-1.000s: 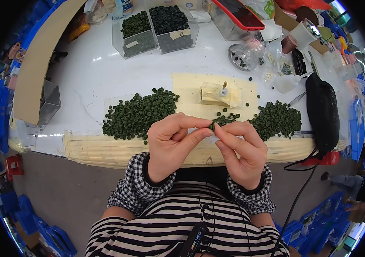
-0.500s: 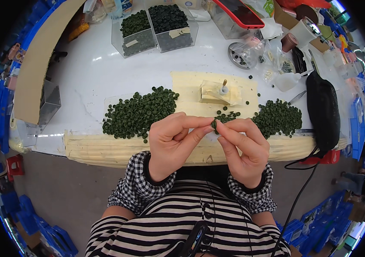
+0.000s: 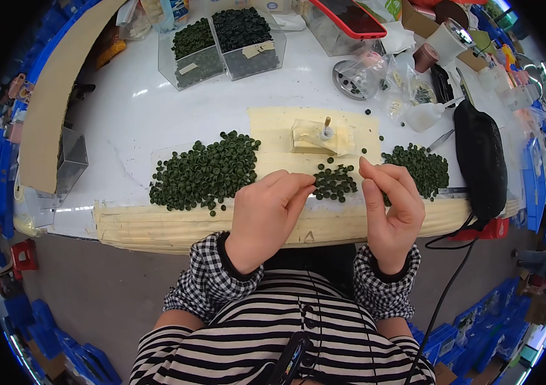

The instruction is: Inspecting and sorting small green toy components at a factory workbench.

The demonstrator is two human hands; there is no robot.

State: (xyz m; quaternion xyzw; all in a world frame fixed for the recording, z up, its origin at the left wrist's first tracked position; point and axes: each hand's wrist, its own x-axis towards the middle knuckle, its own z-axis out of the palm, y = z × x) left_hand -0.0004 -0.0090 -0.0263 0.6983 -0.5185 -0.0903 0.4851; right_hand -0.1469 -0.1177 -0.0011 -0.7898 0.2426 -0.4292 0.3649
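Observation:
My left hand (image 3: pixel 263 215) is closed in a pinch beside a small middle pile of dark green round pieces (image 3: pixel 336 184), which look like little cups or caps. What its fingertips hold, if anything, is too small to make out. On the other side of that pile my right hand (image 3: pixel 396 208) has its thumb and forefinger apart, with nothing visible between them. A larger pile of the same pieces (image 3: pixel 205 170) spreads to the left. Another pile (image 3: pixel 417 168) lies just beyond the right hand, partly hidden by it.
A taped block with an upright pin (image 3: pixel 315 140) stands on a cream sheet (image 3: pixel 270 122). Two clear bins (image 3: pixel 254 63) of green pieces are behind. A red-edged phone (image 3: pixel 353 19), plastic bags, a squeeze bottle (image 3: pixel 424 117) and a black mesh-covered object (image 3: pixel 480 160) occupy the right side.
My hands, which met at the fingertips on one small green piece, have separated. The right hand moved to the right and its fingertips parted; the left stays pinched, slightly left of before.

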